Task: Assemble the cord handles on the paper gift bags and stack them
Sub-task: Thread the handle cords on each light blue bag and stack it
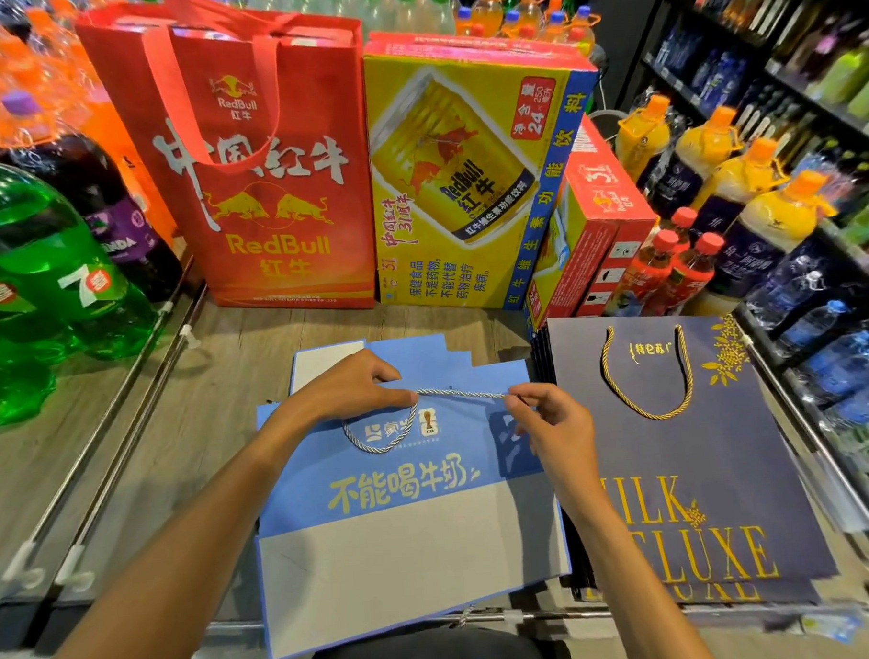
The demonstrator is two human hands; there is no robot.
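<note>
Across the wooden display platform (201, 389), a red gift bag (277, 186) and a yellow drinks carton (466, 178) are stood upright at the back. A stack of navy bags (677, 468) is laid flat at the right, and the top one is fitted with a gold cord handle (647, 409). Just beside that stack, a blue paper bag (406, 529) is laid flat on more blue sheets. Above its top edge a grey cord (460, 394) is drawn taut between both hands. It is pinched near its middle by the left hand (355, 382) and at its free end by the right hand (551, 424). The rest is looped down over the bag's printed face. The handle-fitting step is judged to be in hand, with one end apparently anchored at the left. The free tip would next need to be fed through a hole near the right of the top edge, which cannot be made out, and then secured.
</note>
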